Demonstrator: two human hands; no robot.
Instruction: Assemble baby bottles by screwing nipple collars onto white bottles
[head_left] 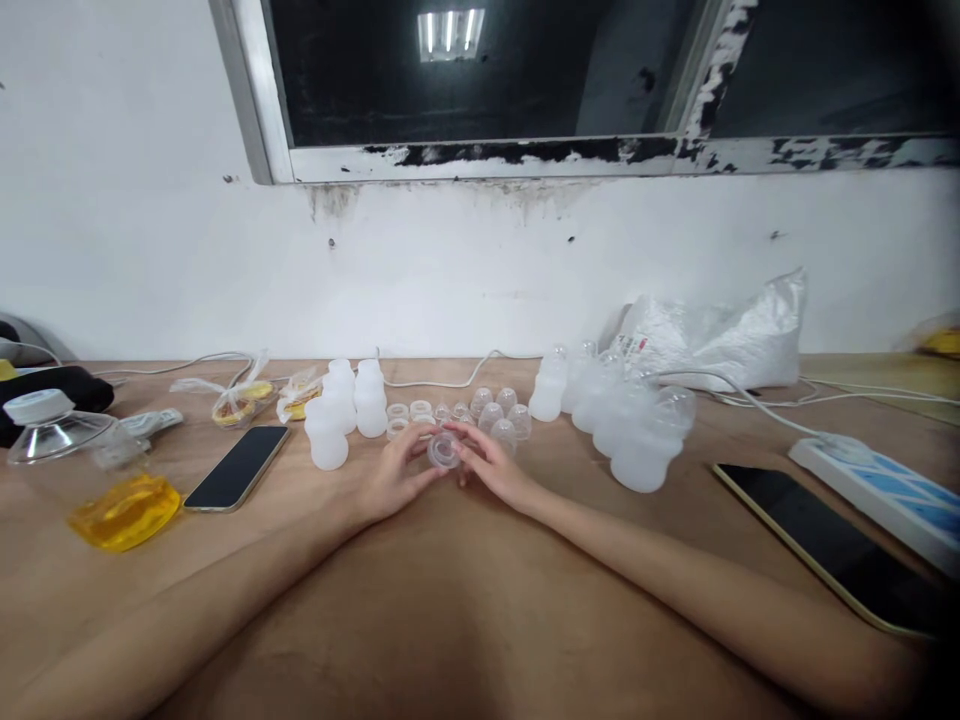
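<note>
Left grip (429, 458): clear piece (444, 451) pinched.
Right grip (459, 455): clear piece held too.
White bottles (327, 434): stood either side of it.

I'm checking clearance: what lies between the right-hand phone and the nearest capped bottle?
In the head view, only bare tabletop shows between the phone and the bottle.

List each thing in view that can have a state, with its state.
Left hand: fingers closed on the clear cap
Right hand: fingers closed on the clear cap
Clear cap: held between both hands
Left bottles: upright, no domes on
Right bottles: upright, domes on
Large bottle: capped, some yellow liquid
Left phone: face up, screen dark
Right phone: face up, screen dark
</note>
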